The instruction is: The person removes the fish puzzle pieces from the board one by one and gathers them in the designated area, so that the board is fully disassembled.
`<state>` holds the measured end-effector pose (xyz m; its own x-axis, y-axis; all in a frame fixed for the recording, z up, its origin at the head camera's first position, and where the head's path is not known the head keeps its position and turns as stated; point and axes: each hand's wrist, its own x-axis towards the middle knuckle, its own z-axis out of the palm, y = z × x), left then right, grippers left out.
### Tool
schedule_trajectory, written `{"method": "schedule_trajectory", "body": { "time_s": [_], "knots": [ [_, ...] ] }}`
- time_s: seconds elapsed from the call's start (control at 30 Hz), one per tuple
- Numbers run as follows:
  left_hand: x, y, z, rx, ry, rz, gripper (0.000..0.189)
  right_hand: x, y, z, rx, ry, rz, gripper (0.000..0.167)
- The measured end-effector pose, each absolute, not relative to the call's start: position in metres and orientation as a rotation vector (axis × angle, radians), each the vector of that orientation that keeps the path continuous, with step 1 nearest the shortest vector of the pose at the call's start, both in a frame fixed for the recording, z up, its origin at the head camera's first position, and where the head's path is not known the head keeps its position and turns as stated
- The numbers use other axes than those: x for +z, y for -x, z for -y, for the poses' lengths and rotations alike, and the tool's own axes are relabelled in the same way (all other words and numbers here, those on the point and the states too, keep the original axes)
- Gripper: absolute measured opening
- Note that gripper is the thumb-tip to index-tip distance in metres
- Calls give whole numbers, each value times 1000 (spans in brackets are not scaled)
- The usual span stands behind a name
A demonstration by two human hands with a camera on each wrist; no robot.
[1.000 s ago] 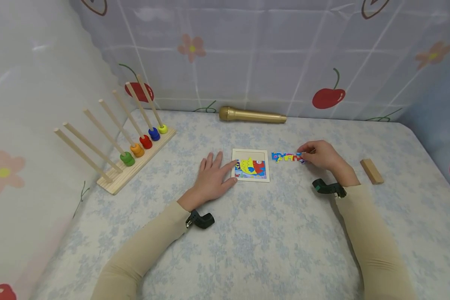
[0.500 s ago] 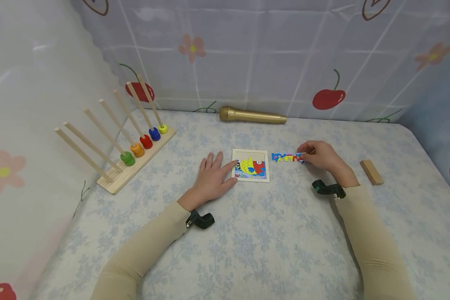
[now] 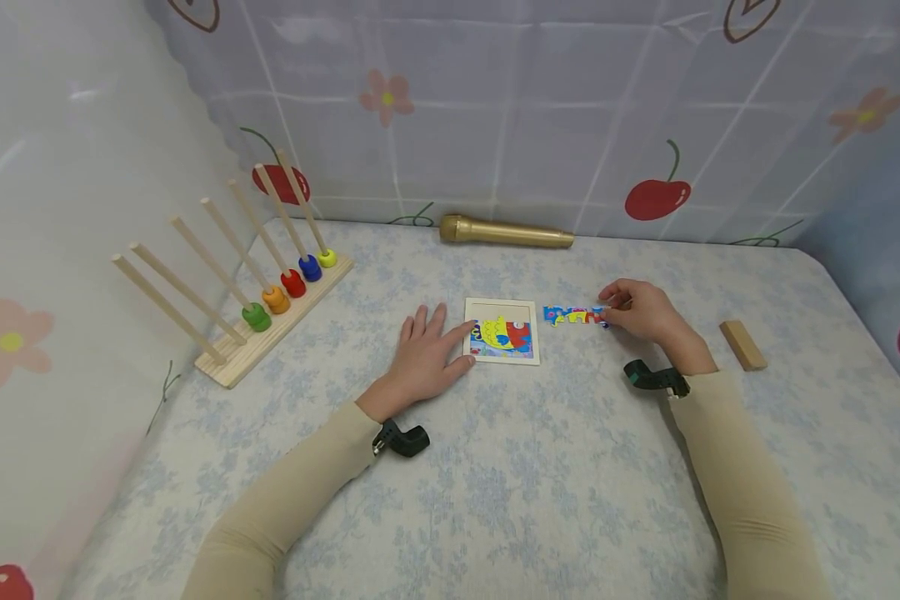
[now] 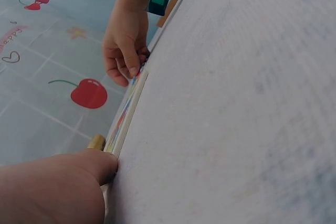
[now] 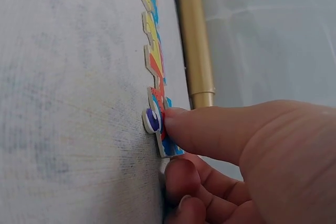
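A small square puzzle frame (image 3: 499,308) lies mid-table, its lower part filled with a fish picture (image 3: 506,335) in yellow, red and blue; its upper strip shows bare backing. My left hand (image 3: 422,356) lies flat with fingers spread at its left side, index fingertip and thumb at the rim. To the right of the frame, several jigsaw pieces (image 3: 570,315) lie in a row on the cloth. My right hand (image 3: 640,310) pinches the end puzzle piece (image 5: 167,144), thumb on its printed face and the other fingers curled by its edge, partly hidden.
Behind the puzzle lies a gold microphone (image 3: 506,232). A wooden peg rack (image 3: 247,358) with coloured beads and tall pegs stands at the left. One wooden block (image 3: 743,345) is right of my right wrist. A patterned curtain (image 3: 510,108) hangs at the table's back edge.
My right fingertips have shifted slightly to the right at the end of the row. The left hand and the frame have stayed in place.
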<state>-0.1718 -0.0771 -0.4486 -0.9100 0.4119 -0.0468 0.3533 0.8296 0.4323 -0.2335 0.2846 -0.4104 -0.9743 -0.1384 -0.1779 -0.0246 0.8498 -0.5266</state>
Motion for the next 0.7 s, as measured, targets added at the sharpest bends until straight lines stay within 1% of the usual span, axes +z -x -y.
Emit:
{"method": "schedule_trajectory", "body": {
  "time_s": [0.5,0.7],
  "knots": [
    [-448,172,77,648,-602,-2864,57,-413,234,-284,-806,100,-2850,32],
    [-448,172,77,636,-605,-2868,57,-408,232,-282,-851,78,-2853,37]
  ]
}}
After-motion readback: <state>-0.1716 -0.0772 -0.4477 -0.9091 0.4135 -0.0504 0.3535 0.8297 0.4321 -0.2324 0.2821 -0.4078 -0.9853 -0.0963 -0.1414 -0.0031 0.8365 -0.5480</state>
